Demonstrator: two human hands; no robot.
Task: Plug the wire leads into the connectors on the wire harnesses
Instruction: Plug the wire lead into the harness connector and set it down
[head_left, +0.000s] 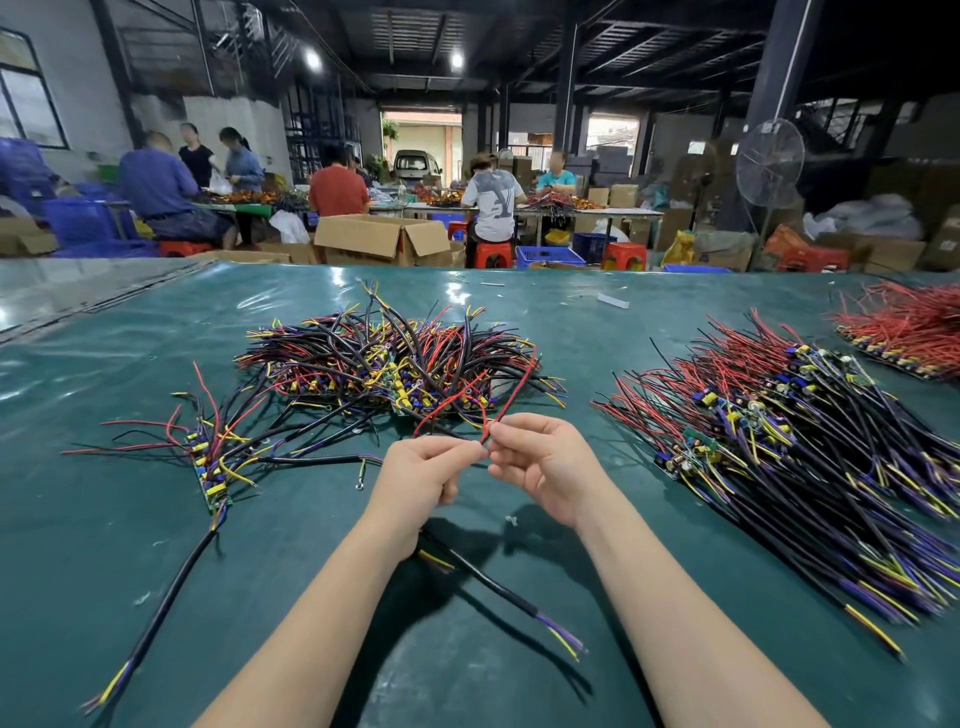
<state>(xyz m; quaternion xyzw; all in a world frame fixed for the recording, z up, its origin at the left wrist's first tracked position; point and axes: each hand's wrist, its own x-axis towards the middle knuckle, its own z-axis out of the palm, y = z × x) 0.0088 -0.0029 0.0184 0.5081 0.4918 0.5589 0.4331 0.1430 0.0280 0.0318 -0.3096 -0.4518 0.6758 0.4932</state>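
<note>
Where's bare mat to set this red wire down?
Bare mat lies between the middle pile and the right pile, and far left, beyond the small left bundle. The near left corner, outside the long black cable, is free too. Crowded: just ahead of the left hand and right hand pinching the red wire.

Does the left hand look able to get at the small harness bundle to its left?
Probably yes: only green table cover and a loose cable end separate the left hand from the small harness bundle. But, like the right hand, it pinches a red wire lead and must let go first.
</note>
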